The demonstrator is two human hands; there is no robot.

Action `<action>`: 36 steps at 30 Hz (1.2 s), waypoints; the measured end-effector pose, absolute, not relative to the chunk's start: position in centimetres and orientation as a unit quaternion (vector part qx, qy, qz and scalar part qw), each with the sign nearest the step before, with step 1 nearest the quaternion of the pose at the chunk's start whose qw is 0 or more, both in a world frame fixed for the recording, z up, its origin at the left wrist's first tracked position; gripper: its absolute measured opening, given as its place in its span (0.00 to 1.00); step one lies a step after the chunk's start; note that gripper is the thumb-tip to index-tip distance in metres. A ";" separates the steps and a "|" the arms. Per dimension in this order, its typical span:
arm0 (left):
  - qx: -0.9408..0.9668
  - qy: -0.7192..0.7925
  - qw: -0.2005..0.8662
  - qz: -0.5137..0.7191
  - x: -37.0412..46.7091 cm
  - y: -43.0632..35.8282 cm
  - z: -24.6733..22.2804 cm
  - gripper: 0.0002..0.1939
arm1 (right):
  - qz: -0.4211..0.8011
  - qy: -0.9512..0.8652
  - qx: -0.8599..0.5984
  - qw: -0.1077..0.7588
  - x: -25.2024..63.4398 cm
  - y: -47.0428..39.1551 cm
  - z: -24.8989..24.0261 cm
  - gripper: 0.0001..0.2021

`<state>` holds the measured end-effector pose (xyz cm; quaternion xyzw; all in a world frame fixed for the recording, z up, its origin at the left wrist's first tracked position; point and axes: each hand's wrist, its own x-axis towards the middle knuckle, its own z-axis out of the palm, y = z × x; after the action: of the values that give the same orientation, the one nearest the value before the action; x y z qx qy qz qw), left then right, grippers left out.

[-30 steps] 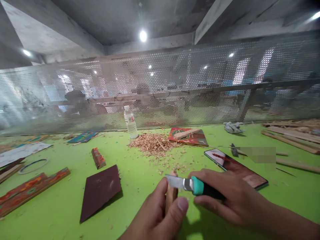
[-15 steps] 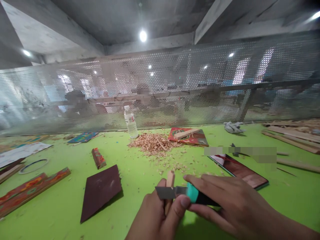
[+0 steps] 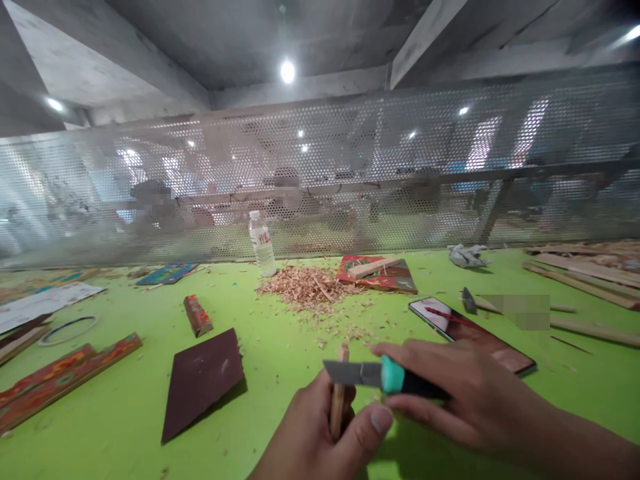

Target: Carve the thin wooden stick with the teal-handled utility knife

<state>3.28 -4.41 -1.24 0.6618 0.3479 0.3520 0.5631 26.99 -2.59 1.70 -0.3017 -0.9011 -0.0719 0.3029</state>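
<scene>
My left hand [image 3: 327, 430] is closed around a slim wooden stick [image 3: 338, 408], its far end pointing away from me. In my right hand [image 3: 460, 390] is a utility knife [image 3: 393, 377] with a black and teal handle. The knife's blade [image 3: 357, 373] points left and lies across the stick near its upper end. My left thumb is raised, a little below the teal collar of the knife. A phone [image 3: 480, 337] lies just beyond my right hand, its screen lit.
Wood shavings [image 3: 307, 287] are heaped by a water bottle [image 3: 263, 247]. Dark sandpaper [image 3: 205, 387] and painted wood pieces [image 3: 65, 380] lie left. A wood strip rests on a painted board [image 3: 400, 275]. Wooden sticks [image 3: 590, 277] lie right. A perforated metal screen [image 3: 320, 180] borders the table.
My right hand has shifted the knife slightly right and up along the stick. My left thumb has moved away from the blade's base. More of the phone is showing.
</scene>
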 end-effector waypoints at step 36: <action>0.606 0.417 0.544 0.404 3.3 -5.4 -2.5 0.31 | -0.047 -0.914 -0.299 0.271 26.3 -3.2 1.0 0.30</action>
<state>3.34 -5.40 -2.47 0.6062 0.4165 0.4042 0.5438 26.27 -3.25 0.99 -0.2990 -0.9139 -0.0466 0.2706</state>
